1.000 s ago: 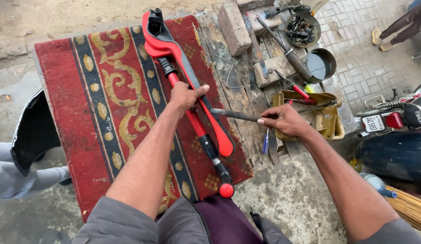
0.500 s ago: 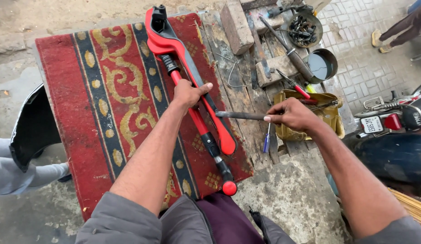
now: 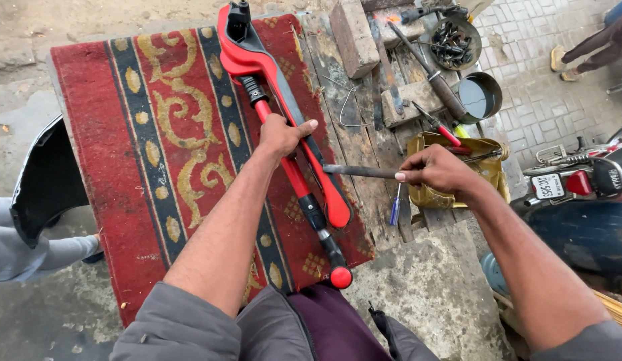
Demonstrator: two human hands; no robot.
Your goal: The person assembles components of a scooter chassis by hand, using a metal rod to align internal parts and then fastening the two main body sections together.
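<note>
We rested our left hand (image 3: pixel 279 136) on the red riveting tool (image 3: pixel 284 127), a long tool with two red handles, a black middle part and a heavy black-and-red head at the far end. The fingers (image 3: pixel 304 127) were curled over the two handles near the middle of their length and gripped them loosely, with the fingertips lying flat across the upper handle. One handle ended in a round red knob close to our knees; the other was wider and flat, with a rounded end. The tool lay diagonally on a red rug (image 3: pixel 124 167) with a woven gold scroll pattern and dark stripes, which covered the tabletop (image 3: pixel 351 134) of rough, worn wood.

Our right hand (image 3: pixel 439 170) was closed around a thin metal rod (image 3: pixel 358 171), dull grey and straight, held level. Its free tip touched the flat handle of the tool, just beside our left fingers.

Beyond the rug's edge the bare planks carried a wooden block (image 3: pixel 354 30), a round metal bowl of dark small parts (image 3: pixel 454 41), an empty round tin (image 3: pixel 481 97) and a small blue-handled screwdriver (image 3: pixel 395 208). Under our right hand stood a dented yellow metal can (image 3: pixel 491 150). A parked motorcycle (image 3: pixel 585 180) stood to the right, on paved ground.
</note>
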